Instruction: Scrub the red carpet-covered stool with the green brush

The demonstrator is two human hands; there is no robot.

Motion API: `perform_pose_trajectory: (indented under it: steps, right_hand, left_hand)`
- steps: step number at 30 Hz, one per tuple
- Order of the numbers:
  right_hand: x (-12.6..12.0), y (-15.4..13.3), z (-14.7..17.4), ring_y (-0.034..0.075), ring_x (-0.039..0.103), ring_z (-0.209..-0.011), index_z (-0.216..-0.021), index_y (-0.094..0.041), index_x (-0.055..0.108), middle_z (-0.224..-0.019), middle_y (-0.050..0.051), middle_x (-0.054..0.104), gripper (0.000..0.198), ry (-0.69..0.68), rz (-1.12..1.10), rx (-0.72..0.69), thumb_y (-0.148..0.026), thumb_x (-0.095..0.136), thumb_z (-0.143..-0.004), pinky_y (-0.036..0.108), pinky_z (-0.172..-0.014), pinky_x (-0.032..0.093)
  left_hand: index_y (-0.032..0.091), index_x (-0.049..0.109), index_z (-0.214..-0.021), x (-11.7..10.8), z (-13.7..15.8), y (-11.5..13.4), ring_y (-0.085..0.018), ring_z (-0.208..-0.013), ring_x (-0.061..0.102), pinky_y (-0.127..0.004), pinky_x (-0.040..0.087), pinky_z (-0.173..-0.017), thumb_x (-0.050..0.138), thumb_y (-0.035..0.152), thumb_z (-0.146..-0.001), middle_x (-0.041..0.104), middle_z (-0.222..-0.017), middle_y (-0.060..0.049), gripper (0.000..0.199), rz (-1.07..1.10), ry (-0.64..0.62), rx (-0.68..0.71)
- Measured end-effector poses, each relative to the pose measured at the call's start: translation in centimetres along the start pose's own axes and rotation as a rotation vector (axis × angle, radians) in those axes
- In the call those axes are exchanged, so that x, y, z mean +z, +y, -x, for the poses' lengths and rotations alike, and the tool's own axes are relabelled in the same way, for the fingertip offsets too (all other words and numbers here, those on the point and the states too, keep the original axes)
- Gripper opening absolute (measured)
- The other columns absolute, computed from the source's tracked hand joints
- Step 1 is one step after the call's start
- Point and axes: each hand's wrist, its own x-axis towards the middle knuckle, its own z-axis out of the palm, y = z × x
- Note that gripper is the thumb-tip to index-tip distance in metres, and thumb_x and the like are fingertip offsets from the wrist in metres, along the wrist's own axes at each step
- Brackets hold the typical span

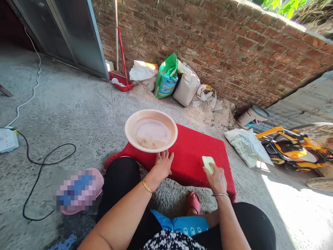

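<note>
On the left, a cream-pink basin (152, 115) of cloudy water (153, 132) on the red-covered bench (196, 146). Just beside its near rim, the left hand (161, 166), fingers spread, gripping nothing that shows; cannot tell if touching. Near the bench's right end, a flat pale green slab (207, 161), maybe soap or a phone, pinched by the right hand (218, 178); cannot tell if resting or lifted. Looks like the picking-up or putting-down step. Calls next for a firm pinch, clear of the water.
</note>
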Motion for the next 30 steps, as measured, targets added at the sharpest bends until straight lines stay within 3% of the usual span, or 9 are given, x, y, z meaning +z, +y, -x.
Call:
perform_pose_trajectory:
  steps: [4,7,9,13,16,21,24,27,30]
  right_hand:
    - [2.1,-5.3,2.6,0.025,0.056,-0.097,-0.127,-0.022,0.056,-0.107,0.011,0.051,0.044,-0.035,-0.091,-0.253,-0.043,0.054,-0.088,0.035,-0.079,0.046]
    - [3.1,-6.4,3.0,0.024,0.055,-0.099,-0.127,-0.024,0.056,-0.110,0.010,0.051,0.043,-0.074,-0.086,-0.287,-0.042,0.056,-0.088,0.034,-0.079,0.046]
    - [2.8,-4.0,2.6,0.024,0.055,-0.101,-0.128,-0.024,0.056,-0.110,0.010,0.050,0.044,-0.069,-0.071,-0.224,-0.043,0.055,-0.088,0.034,-0.080,0.046]
    - [1.0,3.2,1.9,0.027,0.056,-0.098,-0.127,-0.021,0.056,-0.104,0.011,0.051,0.047,0.039,-0.031,0.038,-0.047,0.052,-0.088,0.038,-0.082,0.045]
    - [0.4,4.4,2.6,0.028,0.055,-0.098,-0.126,-0.020,0.057,-0.103,0.012,0.051,0.049,0.117,-0.048,0.111,-0.050,0.051,-0.087,0.040,-0.081,0.046]
    - [2.5,-2.2,5.6,0.025,0.054,-0.100,-0.125,-0.023,0.057,-0.109,0.011,0.051,0.043,0.039,-0.191,-0.265,-0.043,0.055,-0.087,0.037,-0.084,0.047]
    - [3.3,-3.6,6.1,0.025,0.054,-0.102,-0.126,-0.024,0.057,-0.110,0.010,0.051,0.043,-0.010,-0.211,-0.351,-0.040,0.058,-0.086,0.036,-0.085,0.047]
    - [2.6,0.3,5.3,0.025,0.054,-0.102,-0.125,-0.024,0.057,-0.110,0.010,0.051,0.042,-0.009,-0.192,-0.241,-0.040,0.058,-0.087,0.036,-0.087,0.046]
    - [1.0,6.9,4.3,0.026,0.053,-0.102,-0.126,-0.023,0.057,-0.110,0.012,0.051,0.043,0.062,-0.132,0.025,-0.043,0.054,-0.088,0.038,-0.086,0.045]
  left_hand:
    - [0.018,0.029,-0.148,-0.4,0.3,-0.2,-0.040,-0.142,0.017,-0.060,0.010,-0.113,0.077,0.049,-0.067,0.023,-0.154,-0.023,0.099,-0.062,-0.001,0.011]
    - [0.019,0.030,-0.148,-0.6,0.4,-0.2,-0.040,-0.143,0.017,-0.060,0.012,-0.112,0.074,0.049,-0.070,0.023,-0.154,-0.023,0.095,-0.085,0.001,0.021]
    - [0.018,0.029,-0.148,-0.7,0.4,-0.2,-0.041,-0.142,0.018,-0.060,0.013,-0.112,0.075,0.048,-0.069,0.024,-0.154,-0.024,0.097,-0.086,0.007,0.028]
    - [0.017,0.031,-0.148,-0.8,0.3,-0.3,-0.043,-0.141,0.018,-0.062,0.010,-0.112,0.078,0.047,-0.066,0.024,-0.153,-0.024,0.099,-0.063,0.011,0.033]
    - [0.020,0.028,-0.149,-0.6,0.3,-0.3,-0.043,-0.142,0.017,-0.063,0.010,-0.111,0.077,0.051,-0.066,0.023,-0.154,-0.023,0.101,-0.082,0.032,0.035]
    - [0.025,0.018,-0.151,0.6,0.3,-0.3,-0.044,-0.143,0.012,-0.066,0.012,-0.108,0.077,0.058,-0.061,0.016,-0.156,-0.024,0.113,-0.200,0.059,0.009]
    - [0.027,0.017,-0.151,1.6,-0.1,-0.6,-0.044,-0.143,0.010,-0.066,0.011,-0.108,0.077,0.058,-0.062,0.014,-0.156,-0.024,0.112,-0.245,0.113,-0.009]
    - [0.029,0.016,-0.151,2.5,-0.4,-1.0,-0.043,-0.143,0.009,-0.066,0.012,-0.107,0.075,0.057,-0.065,0.013,-0.157,-0.023,0.107,-0.257,0.147,-0.024]
    - [0.029,0.016,-0.151,2.8,-0.4,-1.2,-0.042,-0.144,0.010,-0.064,0.015,-0.107,0.072,0.056,-0.068,0.012,-0.157,-0.023,0.103,-0.279,0.166,-0.038]
